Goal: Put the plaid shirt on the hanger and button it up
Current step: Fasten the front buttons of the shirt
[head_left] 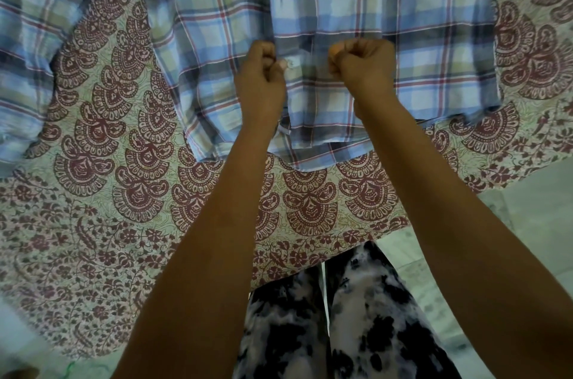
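The shirt (pixel 356 6) lies spread, front up, on a bed (pixel 130 223) covered in a maroon-patterned sheet, its hem toward the person and its upper part running out of the top of the view. One sleeve (pixel 28 52) trails off to the left. No hanger is in view, so whether the shirt is already on one cannot be told; the collar end is out of frame. The front opening appears closed down to about the level of the hands, though the buttons there cannot be made out; below them the two front panels part in a short slit toward the hem, so buttoning appears well advanced, with the lowest fastening or two remaining. The left hand (pixel 260 80) is clenched, pinching the left panel's edge beside a small pale spot, possibly a button. The right hand (pixel 362 63) is likewise clenched on a fold of the right panel, just across the opening. Both hands rest on the shirt's lower front, near each other but apart, arms reaching forward over the bed edge. Pale floor (pixel 511 223) shows at right.
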The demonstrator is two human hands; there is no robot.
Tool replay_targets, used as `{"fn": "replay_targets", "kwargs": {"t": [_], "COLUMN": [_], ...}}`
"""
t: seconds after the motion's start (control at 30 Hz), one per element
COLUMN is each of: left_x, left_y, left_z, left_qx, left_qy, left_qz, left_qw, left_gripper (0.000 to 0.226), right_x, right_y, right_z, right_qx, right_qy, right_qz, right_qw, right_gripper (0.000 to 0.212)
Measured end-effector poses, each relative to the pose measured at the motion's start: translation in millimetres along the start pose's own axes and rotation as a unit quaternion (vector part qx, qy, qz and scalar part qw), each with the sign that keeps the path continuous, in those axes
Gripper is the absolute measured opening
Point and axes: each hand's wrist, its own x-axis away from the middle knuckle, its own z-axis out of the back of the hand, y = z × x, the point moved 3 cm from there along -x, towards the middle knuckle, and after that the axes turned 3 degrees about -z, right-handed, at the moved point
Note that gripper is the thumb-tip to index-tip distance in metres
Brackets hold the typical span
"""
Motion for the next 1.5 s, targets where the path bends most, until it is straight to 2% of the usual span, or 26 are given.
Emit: {"fn": "replay_targets", "kwargs": {"t": [0.1,0.2,0.33,0.5,0.63,0.73,0.87,0.93,1.03,1.1,1.17,1.23,1.3,1.33,1.37,1.43,1.5], "left_x": [1.1,0.9,4.1,13.8,15.6,11.2,5.1,-1.7,-23.4,-38.6,-50.4,-58.8,-65.5,-67.9,-69.1,-70.0,-70.7], "left_y": [-0.9,10.6,16.2,8.6,6.6,11.2,13.7,12.3,11.7,15.0,21.7,27.0,27.7,26.3,25.6,24.9,23.8], "left_z": [1.2,0.4,-0.8,-3.1,-4.9,-4.1,-2.7,1.9,16.5,18.8,15.3,11.5,9.9,9.6,8.7,5.1,-1.8], "left_qx": [0.064,0.129,0.184,0.229,0.208,0.129,0.065,0.043,0.037,0.022,0.009,-0.018,-0.035,-0.036,-0.033,-0.03,-0.058], "left_qy": [-0.045,-0.082,-0.125,-0.138,-0.123,-0.104,-0.145,-0.141,-0.053,-0.013,-0.005,-0.007,-0.007,-0.012,-0.022,-0.041,-0.062], "left_qz": [0.06,0.085,0.101,0.113,0.136,0.125,0.113,0.109,0.106,0.098,0.08,0.064,0.052,0.052,0.048,0.036,0.019], "left_qw": [0.995,0.985,0.97,0.957,0.961,0.978,0.981,0.983,0.992,0.995,0.997,0.998,0.998,0.998,0.998,0.998,0.996], "left_gripper": [0.023,0.023,0.021,0.02,0.023,0.032,0.034,0.034,0.032,0.029,0.021,0.02,0.021,0.021,0.022,0.022,0.023], "right_x": [1.4,12.2,12.2,15.0,14.9,14.1,8.0,4.1,0.2,-6.9,-14.5,-20.4,-26.7,-28.7,-30.3,-35.8,-45.4], "right_y": [-8.7,-9.9,-5.2,-8.8,-12.7,-11.3,-10.7,-12.9,-34.0,-47.7,-57.4,-60.5,-60.0,-61.1,-63.0,-62.0,-53.4], "right_z": [-0.4,-11.0,-9.3,-6.7,-4.4,-5.0,-1.7,8.0,13.6,1.2,-22.0,-43.7,-53.9,-55.1,-52.1,-41.0,-27.0], "right_qx": [-0.004,0.013,0.016,0.11,0.195,0.25,0.321,0.31,0.223,0.211,0.282,0.404,0.486,0.493,0.467,0.341,0.22], "right_qy": [-0.062,-0.12,-0.08,-0.106,-0.083,-0.062,-0.074,-0.045,0.025,0.012,-0.038,-0.082,-0.09,-0.081,-0.067,-0.037,-0.018], "right_qz": [0.044,0.08,0.093,0.138,0.2,0.238,0.25,0.233,0.241,0.258,0.286,0.299,0.292,0.291,0.289,0.272,0.2], "right_qw": [0.997,0.99,0.992,0.979,0.957,0.936,0.91,0.921,0.944,0.943,0.915,0.86,0.819,0.816,0.833,0.899,0.955], "right_gripper": [0.027,0.003,0.012,0.017,0.019,0.024,0.024,0.026,0.03,0.036,0.048,0.058,0.058,0.053,0.047,0.034,0.022]}}
